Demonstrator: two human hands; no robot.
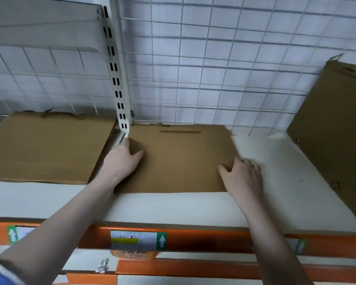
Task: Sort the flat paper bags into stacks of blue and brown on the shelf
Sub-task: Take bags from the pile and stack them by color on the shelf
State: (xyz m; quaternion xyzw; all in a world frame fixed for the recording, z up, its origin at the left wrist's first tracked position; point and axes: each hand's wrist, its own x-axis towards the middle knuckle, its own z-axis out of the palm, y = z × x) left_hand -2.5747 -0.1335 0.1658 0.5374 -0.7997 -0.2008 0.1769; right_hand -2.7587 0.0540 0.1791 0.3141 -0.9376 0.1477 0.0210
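A flat brown paper bag [179, 159] lies in the middle of the white shelf [275, 182], its handle end toward the wire grid at the back. My left hand [122, 161] rests flat on the bag's left edge, fingers straight. My right hand [243, 175] lies on the bag's right front corner, fingers spread over the edge onto the shelf. A stack of flat brown bags [45, 149] sits on the shelf to the left. Another brown bag [335, 130] lies at the far right, partly out of view. No blue bag is plainly visible.
A white slotted upright [116, 79] stands behind the left hand, between the two shelf bays. A white wire grid [214, 68] backs the shelf. An orange rail [193, 240] with a label runs along the shelf's front. An upper shelf [43, 25] overhangs at the top left.
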